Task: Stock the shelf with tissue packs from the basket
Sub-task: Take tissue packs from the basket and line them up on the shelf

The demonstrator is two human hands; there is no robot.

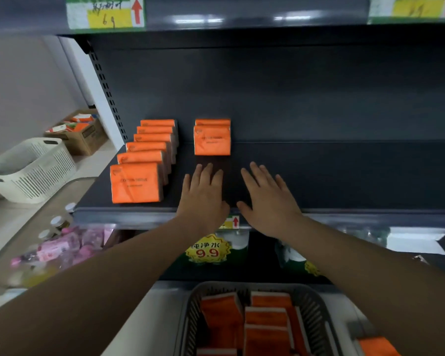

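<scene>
Orange tissue packs [212, 140] on shelf [319, 176] | left hand [203, 194], right hand [267, 199] spread, empty | basket [316, 304] below

orange tissue packs [212, 140], dark grey shelf [344, 176]

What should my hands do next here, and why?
Probably draw both hands back and down to the grey basket for another orange pack. The left hand and right hand lie flat and empty on the shelf, the second row holds only two packs, and the basket still has several.
</scene>
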